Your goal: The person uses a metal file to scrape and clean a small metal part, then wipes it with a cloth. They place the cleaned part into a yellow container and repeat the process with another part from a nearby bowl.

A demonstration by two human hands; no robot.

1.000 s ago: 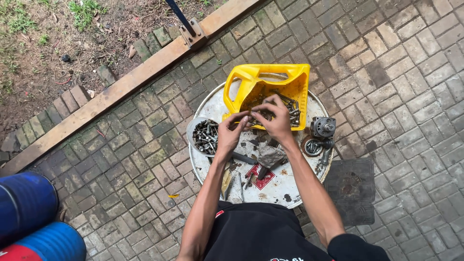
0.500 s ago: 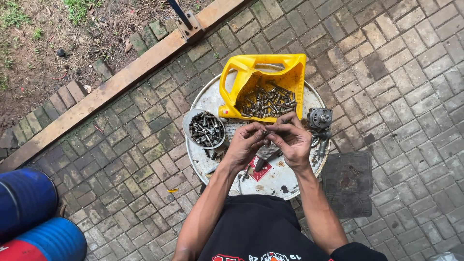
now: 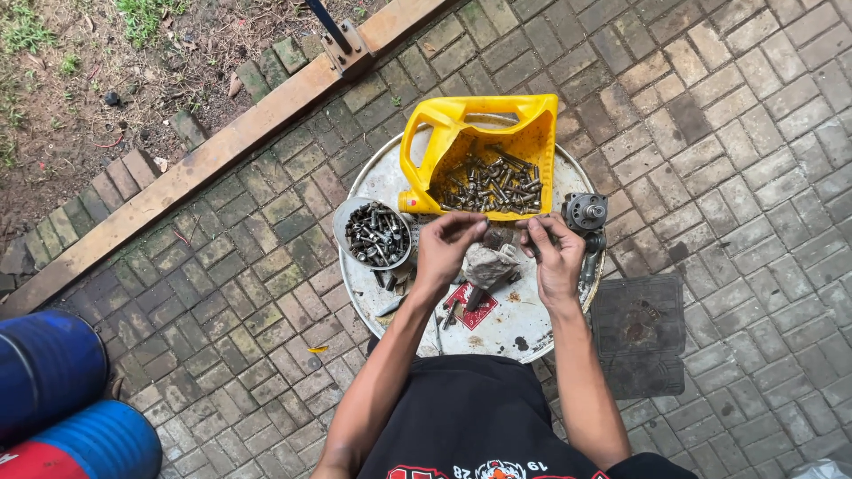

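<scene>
Bolts fill the cut-open yellow jug at the far side of the round metal counter, just beyond our hands. Our left hand and right hand hover close together, fingers curled; whether either grip pinches something small, we cannot tell. A crumpled rag lies between them, a bowl of screws to the left.

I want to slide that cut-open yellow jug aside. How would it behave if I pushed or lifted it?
The yellow jug probably feels heavy for plastic, since bolts fill its bottom. Its thin cut walls may flex when gripped. Tilting it would likely send the loose bolts sliding and spilling.
</scene>
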